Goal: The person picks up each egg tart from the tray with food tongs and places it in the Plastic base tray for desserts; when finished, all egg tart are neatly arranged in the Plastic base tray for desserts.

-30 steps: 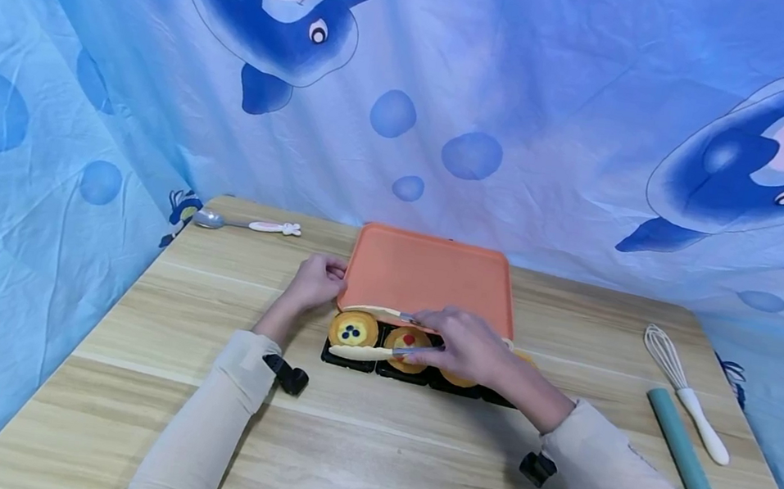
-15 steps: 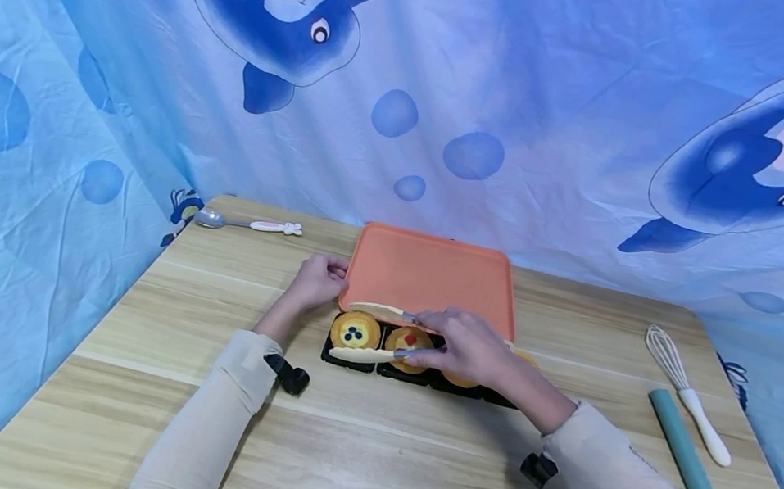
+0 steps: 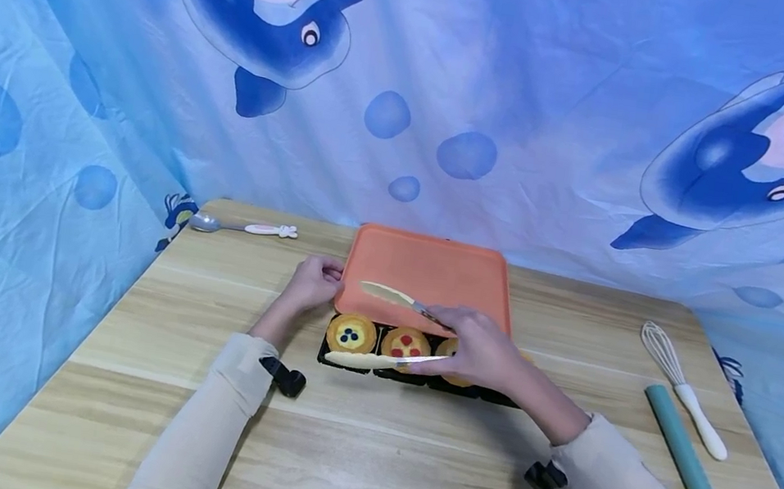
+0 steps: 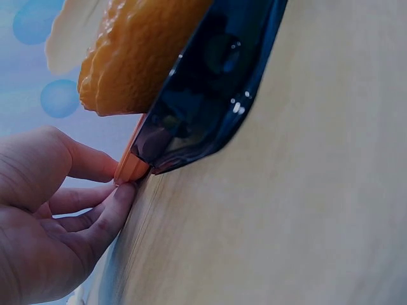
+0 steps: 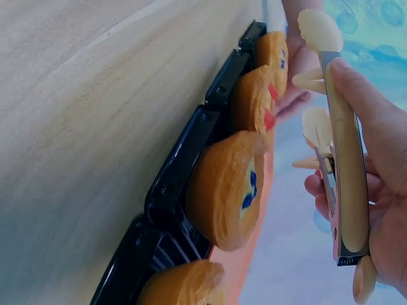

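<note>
My right hand (image 3: 485,352) grips a pair of tongs (image 5: 348,165) with cream scalloped tips, their arms spread apart with nothing between them. They hang above a row of egg tarts in black plastic trays (image 5: 184,168). At the left end sits a tart with blue berries (image 3: 352,333); beside it is a tart with red pieces (image 3: 406,347). Another blue-berried tart (image 5: 226,190) and a further tart (image 5: 181,286) follow, partly hidden by my right hand in the head view. With thumb and fingers, my left hand (image 4: 57,210) pinches the left edge of an orange tray (image 3: 432,279).
A spoon with a rabbit handle (image 3: 245,227) lies at the back left of the wooden table (image 3: 349,454). On the right are a white-handled whisk (image 3: 685,390) and a green rolling pin (image 3: 696,479). A blue dolphin-print cloth (image 3: 429,76) hangs behind.
The tongs, closer around the left blue-berried tart before, have spread wider and risen off it, shifting slightly right. That tart stays in the left compartment. My left hand keeps its place.
</note>
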{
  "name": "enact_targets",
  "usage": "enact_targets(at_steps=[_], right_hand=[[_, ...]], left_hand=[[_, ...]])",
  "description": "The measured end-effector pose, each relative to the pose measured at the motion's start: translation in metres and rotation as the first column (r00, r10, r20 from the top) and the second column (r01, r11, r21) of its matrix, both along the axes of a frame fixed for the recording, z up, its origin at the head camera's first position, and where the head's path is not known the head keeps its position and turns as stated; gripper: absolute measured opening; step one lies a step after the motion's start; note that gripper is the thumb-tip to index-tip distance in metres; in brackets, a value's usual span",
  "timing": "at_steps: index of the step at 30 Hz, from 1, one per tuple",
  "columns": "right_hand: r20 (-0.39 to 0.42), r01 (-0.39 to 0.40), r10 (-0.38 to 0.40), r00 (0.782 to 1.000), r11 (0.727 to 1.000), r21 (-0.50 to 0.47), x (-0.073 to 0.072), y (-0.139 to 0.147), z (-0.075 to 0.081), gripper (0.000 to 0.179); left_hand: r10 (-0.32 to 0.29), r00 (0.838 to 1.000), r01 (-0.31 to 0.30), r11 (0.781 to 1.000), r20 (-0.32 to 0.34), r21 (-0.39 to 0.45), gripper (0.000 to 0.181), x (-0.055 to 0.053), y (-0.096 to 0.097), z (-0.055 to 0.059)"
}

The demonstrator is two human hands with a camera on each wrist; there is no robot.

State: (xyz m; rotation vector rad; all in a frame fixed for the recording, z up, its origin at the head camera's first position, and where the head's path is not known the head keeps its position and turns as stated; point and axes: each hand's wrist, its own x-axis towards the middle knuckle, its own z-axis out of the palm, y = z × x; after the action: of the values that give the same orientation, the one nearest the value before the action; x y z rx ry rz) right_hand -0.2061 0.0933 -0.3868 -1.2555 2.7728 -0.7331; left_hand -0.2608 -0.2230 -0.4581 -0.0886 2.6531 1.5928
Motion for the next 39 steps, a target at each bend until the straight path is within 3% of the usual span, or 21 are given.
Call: enact_targets(at_steps=[5,9,15,22,29,35,39], right_hand=[[0.042,0.08,-0.076,0.996,0.993,-0.083,0.002,0.025,0.002,0.085],[0.086,0.22,-0.211,0.974,0.968,-0.122,0.001,0.051,0.0,0.087],[0.087,0.427,-0.419,0.904,0.898,-0.106,-0.005,0.099,-0.003,0.091],[0.066,0.601,-0.597,0.799,0.794,-0.088,-0.013,0.153,-0.018,0.088],[0.016,0.672,-0.673,0.74,0.736,-0.082,-0.021,0.178,-0.046,0.09],[0.009,0.733,-0.734,0.68,0.679,-0.037,-0.021,0.185,-0.057,0.096],[0.007,0.748,-0.748,0.664,0.664,-0.022,-0.019,0.185,-0.06,0.096]], left_hand=[[-0.009,1.0,0.009,1.0,-0.012,-0.009,0.037,-0.001,-0.003,0.0],[-0.008,1.0,0.008,1.0,-0.006,0.0,0.038,0.001,-0.006,-0.001],[0.004,1.0,-0.004,1.0,-0.014,-0.007,0.037,0.006,-0.012,-0.001],[-0.007,1.0,0.007,1.0,-0.024,-0.02,0.037,0.005,-0.016,0.002],[-0.007,1.0,0.006,1.0,-0.017,-0.027,0.036,0.006,-0.016,0.002],[-0.009,1.0,0.009,1.0,-0.02,-0.022,0.036,0.004,-0.015,0.001],[-0.013,1.0,0.013,1.0,-0.023,-0.024,0.036,0.004,-0.015,0.002]])
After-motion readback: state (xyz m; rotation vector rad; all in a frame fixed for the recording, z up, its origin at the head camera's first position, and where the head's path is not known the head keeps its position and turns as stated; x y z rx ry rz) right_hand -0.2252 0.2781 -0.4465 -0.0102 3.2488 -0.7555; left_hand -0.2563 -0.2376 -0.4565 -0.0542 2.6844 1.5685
